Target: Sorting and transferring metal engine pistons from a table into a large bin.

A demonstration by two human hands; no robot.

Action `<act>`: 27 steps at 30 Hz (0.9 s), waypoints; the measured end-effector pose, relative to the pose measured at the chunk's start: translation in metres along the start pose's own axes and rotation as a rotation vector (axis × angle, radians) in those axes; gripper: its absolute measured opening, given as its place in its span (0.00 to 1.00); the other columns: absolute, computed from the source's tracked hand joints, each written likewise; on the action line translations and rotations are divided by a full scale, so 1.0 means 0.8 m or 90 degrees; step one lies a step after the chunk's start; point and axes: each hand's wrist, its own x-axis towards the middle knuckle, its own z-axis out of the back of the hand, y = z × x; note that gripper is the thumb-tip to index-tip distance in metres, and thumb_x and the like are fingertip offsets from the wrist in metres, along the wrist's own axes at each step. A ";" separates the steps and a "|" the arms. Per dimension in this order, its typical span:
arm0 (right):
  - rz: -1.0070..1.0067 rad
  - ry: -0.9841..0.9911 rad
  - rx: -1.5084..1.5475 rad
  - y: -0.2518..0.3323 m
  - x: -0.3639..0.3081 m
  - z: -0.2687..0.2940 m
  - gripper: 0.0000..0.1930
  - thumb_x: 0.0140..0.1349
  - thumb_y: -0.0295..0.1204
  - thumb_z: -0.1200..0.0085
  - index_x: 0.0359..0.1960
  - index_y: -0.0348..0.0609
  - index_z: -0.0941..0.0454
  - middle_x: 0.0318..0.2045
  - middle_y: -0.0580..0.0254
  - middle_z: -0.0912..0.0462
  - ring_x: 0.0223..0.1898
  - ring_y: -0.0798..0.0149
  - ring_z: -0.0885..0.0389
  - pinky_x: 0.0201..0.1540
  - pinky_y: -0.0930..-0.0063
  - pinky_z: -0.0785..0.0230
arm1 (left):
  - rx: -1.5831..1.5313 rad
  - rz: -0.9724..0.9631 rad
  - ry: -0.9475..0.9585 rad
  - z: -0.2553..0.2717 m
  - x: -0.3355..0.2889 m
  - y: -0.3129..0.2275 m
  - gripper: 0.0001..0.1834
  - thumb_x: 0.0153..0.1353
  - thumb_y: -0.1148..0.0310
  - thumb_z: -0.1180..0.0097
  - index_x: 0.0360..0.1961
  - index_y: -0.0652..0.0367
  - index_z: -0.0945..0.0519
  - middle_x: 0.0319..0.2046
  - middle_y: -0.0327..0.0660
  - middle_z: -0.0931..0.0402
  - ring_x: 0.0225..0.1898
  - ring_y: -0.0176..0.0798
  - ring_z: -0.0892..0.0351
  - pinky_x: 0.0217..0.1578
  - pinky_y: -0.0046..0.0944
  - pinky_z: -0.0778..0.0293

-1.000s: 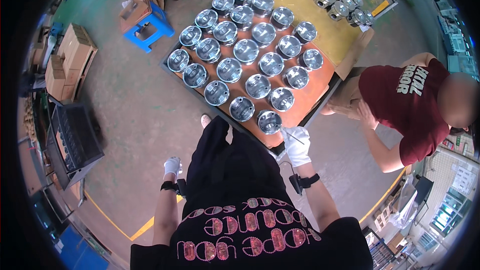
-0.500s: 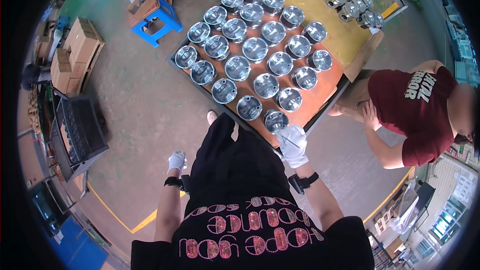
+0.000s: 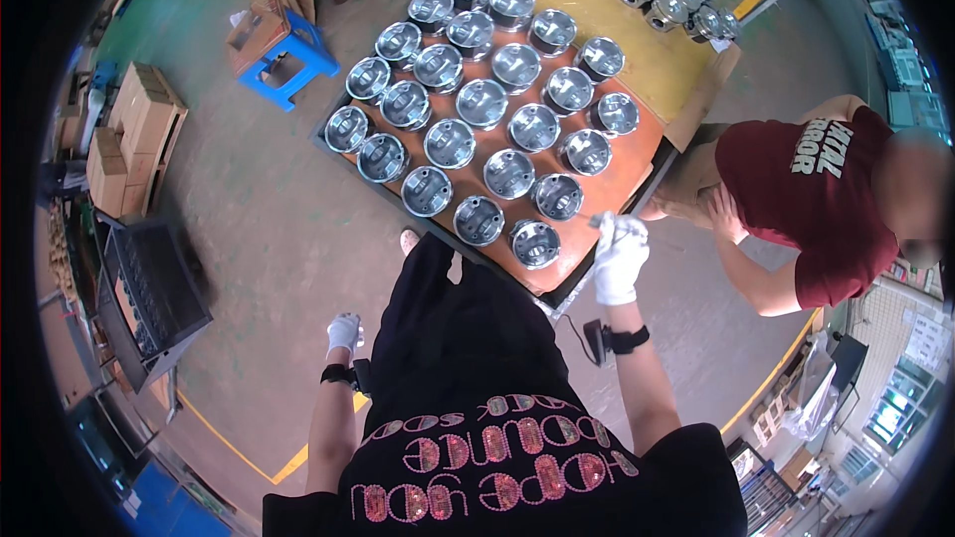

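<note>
My right hand (image 3: 621, 259), in a white glove, is raised beside the orange board's right-hand near edge. Its fingers are closed on a small greyish thing (image 3: 599, 222) too small to name. The closest metal piston (image 3: 535, 244) stands on the board to the left of this hand, apart from it. Several more shiny pistons (image 3: 509, 174) stand crown up in staggered rows across the orange board (image 3: 633, 174). My left hand (image 3: 343, 332), also gloved in white, hangs low at my side with its fingers curled in, holding nothing that I can see.
Beyond the board, a yellow surface (image 3: 637, 55) carries more pistons (image 3: 667, 8). A person in a dark red shirt (image 3: 796, 189) is close on the right. At the left are a blue stool (image 3: 288, 60), stacked cartons (image 3: 129, 149) and a dark metal cart (image 3: 154, 278).
My right hand has moved away from the nearest piston, rightward and slightly farther out. The view has shifted a little, and my left hand remains low at my side.
</note>
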 end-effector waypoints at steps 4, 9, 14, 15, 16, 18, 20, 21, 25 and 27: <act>0.025 -0.065 0.008 -0.021 0.029 -0.016 0.10 0.63 0.33 0.43 0.24 0.46 0.19 0.19 0.62 0.21 0.25 0.56 0.25 0.34 0.62 0.32 | -0.165 -0.057 -0.065 -0.010 0.025 0.049 0.13 0.65 0.63 0.56 0.41 0.59 0.23 0.28 0.47 0.21 0.26 0.44 0.18 0.25 0.45 0.20; 0.090 0.040 -0.033 -0.034 0.029 -0.041 0.10 0.62 0.34 0.42 0.24 0.47 0.17 0.20 0.62 0.19 0.24 0.55 0.21 0.35 0.62 0.29 | -0.059 0.082 -0.002 0.055 -0.013 -0.065 0.09 0.61 0.68 0.49 0.37 0.55 0.18 0.35 0.44 0.17 0.34 0.42 0.15 0.31 0.38 0.18; 0.022 -0.028 0.020 -0.011 0.035 -0.042 0.08 0.61 0.31 0.42 0.24 0.47 0.18 0.20 0.61 0.19 0.26 0.56 0.21 0.36 0.63 0.29 | -0.294 0.199 0.017 0.030 -0.007 -0.023 0.07 0.59 0.70 0.47 0.35 0.55 0.17 0.33 0.43 0.17 0.30 0.42 0.15 0.29 0.38 0.18; 0.044 -0.012 0.013 0.000 0.044 -0.030 0.07 0.62 0.30 0.43 0.28 0.44 0.17 0.22 0.61 0.17 0.27 0.57 0.21 0.35 0.63 0.29 | -0.072 0.072 -0.009 0.024 -0.013 -0.019 0.08 0.60 0.70 0.47 0.35 0.55 0.17 0.32 0.43 0.17 0.30 0.41 0.15 0.28 0.37 0.18; 0.062 0.000 0.004 0.007 0.052 -0.024 0.07 0.64 0.28 0.45 0.31 0.42 0.16 0.24 0.61 0.16 0.28 0.58 0.21 0.35 0.64 0.29 | 0.154 -0.062 -0.035 0.018 -0.013 -0.012 0.08 0.61 0.70 0.48 0.35 0.55 0.17 0.32 0.42 0.17 0.29 0.40 0.15 0.27 0.36 0.19; 0.053 0.001 -0.002 0.013 0.057 -0.036 0.07 0.64 0.28 0.46 0.31 0.42 0.16 0.24 0.63 0.16 0.30 0.59 0.22 0.34 0.64 0.30 | -0.004 0.027 -0.001 0.001 0.000 0.011 0.08 0.61 0.70 0.48 0.35 0.55 0.17 0.32 0.42 0.17 0.30 0.41 0.15 0.28 0.37 0.18; 0.105 -0.025 -0.063 0.005 0.057 -0.058 0.08 0.64 0.31 0.44 0.28 0.45 0.19 0.25 0.62 0.19 0.29 0.57 0.23 0.35 0.62 0.32 | -0.162 0.111 0.032 -0.010 0.019 0.021 0.08 0.60 0.70 0.48 0.35 0.55 0.17 0.32 0.41 0.17 0.31 0.41 0.15 0.30 0.37 0.18; 0.080 -0.033 -0.068 0.006 0.059 -0.061 0.09 0.64 0.34 0.44 0.29 0.42 0.20 0.25 0.58 0.21 0.31 0.55 0.23 0.34 0.62 0.32 | -0.165 0.109 0.034 -0.013 0.020 0.025 0.08 0.59 0.71 0.47 0.36 0.55 0.17 0.33 0.41 0.17 0.33 0.41 0.15 0.31 0.37 0.18; 0.124 -0.027 -0.157 0.003 0.073 -0.076 0.12 0.63 0.36 0.43 0.26 0.44 0.22 0.23 0.53 0.23 0.30 0.51 0.23 0.34 0.59 0.31 | -0.174 0.090 -0.001 -0.015 0.017 0.026 0.08 0.58 0.70 0.46 0.36 0.54 0.17 0.35 0.43 0.17 0.36 0.44 0.15 0.34 0.40 0.18; 0.145 -0.034 -0.273 -0.019 0.059 -0.092 0.16 0.65 0.41 0.46 0.26 0.41 0.23 0.22 0.51 0.24 0.29 0.52 0.24 0.31 0.61 0.32 | 0.029 -0.002 0.006 -0.001 0.014 -0.019 0.08 0.58 0.70 0.45 0.37 0.54 0.17 0.35 0.43 0.18 0.37 0.45 0.16 0.35 0.41 0.18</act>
